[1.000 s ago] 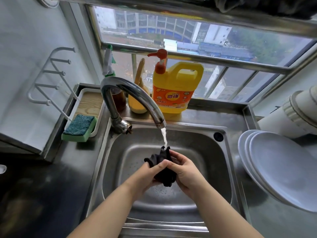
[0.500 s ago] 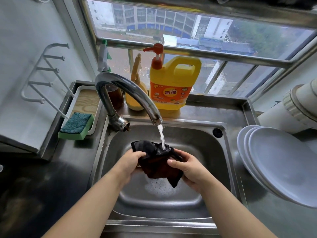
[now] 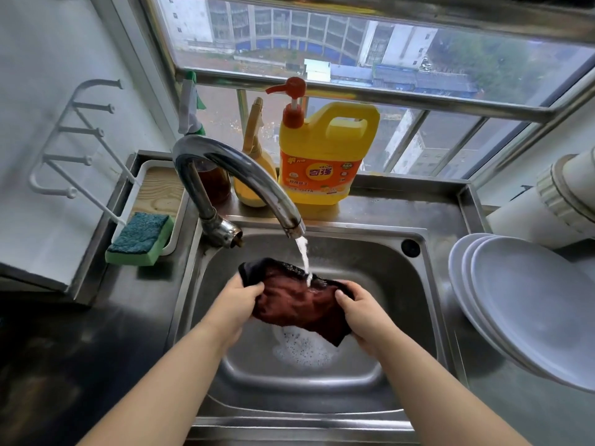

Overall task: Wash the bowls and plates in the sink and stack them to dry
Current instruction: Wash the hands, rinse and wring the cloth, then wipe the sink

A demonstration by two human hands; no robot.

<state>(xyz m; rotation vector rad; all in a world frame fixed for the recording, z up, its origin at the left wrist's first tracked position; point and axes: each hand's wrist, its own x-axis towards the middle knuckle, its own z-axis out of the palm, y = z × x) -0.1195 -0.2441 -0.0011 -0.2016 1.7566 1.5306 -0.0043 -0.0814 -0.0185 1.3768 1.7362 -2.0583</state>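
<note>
A dark brown-red cloth [image 3: 296,300] is stretched out over the steel sink [image 3: 380,284], under the running water from the curved tap [image 3: 238,175]. My left hand [image 3: 238,300] grips its left end and my right hand [image 3: 363,313] grips its right end. Foam lies on the sink floor below the cloth. White plates [image 3: 531,304] lean in a stack on the counter to the right of the sink. No bowls or plates lie in the sink.
A yellow dish soap jug [image 3: 325,156] with a red pump stands behind the sink, beside a yellow spray bottle [image 3: 254,162] and a brown jar. A green-blue sponge [image 3: 140,238] rests on a tray at the left. A white wall rack [image 3: 74,136] hangs left.
The cloth was bunched up between both hands a second ago. My hands have moved apart and spread it open under the water stream.
</note>
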